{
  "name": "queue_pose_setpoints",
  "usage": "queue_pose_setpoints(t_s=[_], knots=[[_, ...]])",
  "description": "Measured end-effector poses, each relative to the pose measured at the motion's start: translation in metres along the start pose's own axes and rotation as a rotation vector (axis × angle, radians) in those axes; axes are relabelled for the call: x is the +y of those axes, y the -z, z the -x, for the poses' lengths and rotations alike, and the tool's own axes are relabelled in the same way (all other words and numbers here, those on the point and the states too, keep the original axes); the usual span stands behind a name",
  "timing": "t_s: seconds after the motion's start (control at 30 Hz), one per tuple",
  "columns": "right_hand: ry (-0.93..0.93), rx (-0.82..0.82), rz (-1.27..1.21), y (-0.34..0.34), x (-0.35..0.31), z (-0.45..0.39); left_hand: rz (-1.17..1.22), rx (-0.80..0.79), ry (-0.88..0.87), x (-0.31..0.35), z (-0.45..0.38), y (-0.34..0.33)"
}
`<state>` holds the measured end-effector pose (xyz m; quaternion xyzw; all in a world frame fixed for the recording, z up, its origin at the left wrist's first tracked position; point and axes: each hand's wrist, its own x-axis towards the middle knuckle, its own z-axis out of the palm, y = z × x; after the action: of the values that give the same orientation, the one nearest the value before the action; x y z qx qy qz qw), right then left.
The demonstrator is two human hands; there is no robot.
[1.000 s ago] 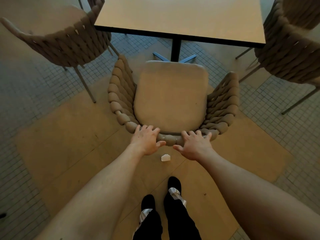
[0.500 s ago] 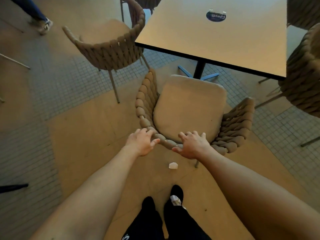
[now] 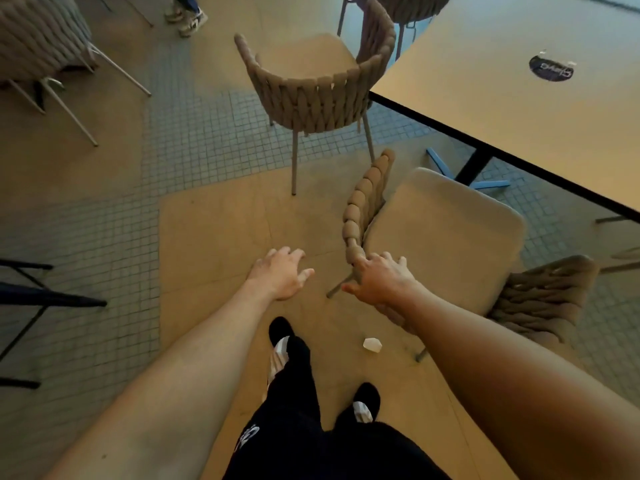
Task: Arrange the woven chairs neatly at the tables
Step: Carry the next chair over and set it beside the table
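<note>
Head view: four woven chairs visible. Nearest chair (image 3: 446,237) sits center-right, seat tucked toward the table (image 3: 519,109) at upper right. Second chair (image 3: 311,84) stands upper center at the table's corner; a third (image 3: 408,5) is cut off at the top edge, a fourth (image 3: 38,36) at upper left. Left hand (image 3: 282,275) hovers over the floor, fingers spread, holding nothing. Right hand (image 3: 381,280) has straight fingers at the nearest chair's woven back rim, not gripping. One white scrap (image 3: 372,344) lies on the floor below the chair.
</note>
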<state>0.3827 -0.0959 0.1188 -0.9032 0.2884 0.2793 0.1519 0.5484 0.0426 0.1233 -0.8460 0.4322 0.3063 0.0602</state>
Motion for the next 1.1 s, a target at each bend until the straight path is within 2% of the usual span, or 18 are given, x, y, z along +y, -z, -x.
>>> queue_pose_setpoints(t_s=[0.53,0.83,1.1], knots=[[-0.014,-0.040,-0.066,0.073,-0.108,-0.129,0.008,0.011,0.007,-0.137,-0.084,0.096],[-0.002,-0.036,-0.104,0.119,-0.126,-0.190,0.030,0.001,-0.008,-0.170,-0.135,0.138],[-0.022,-0.014,-0.110,0.174,-0.113,-0.278,0.015,0.003,-0.020,-0.197,-0.228,0.193]])
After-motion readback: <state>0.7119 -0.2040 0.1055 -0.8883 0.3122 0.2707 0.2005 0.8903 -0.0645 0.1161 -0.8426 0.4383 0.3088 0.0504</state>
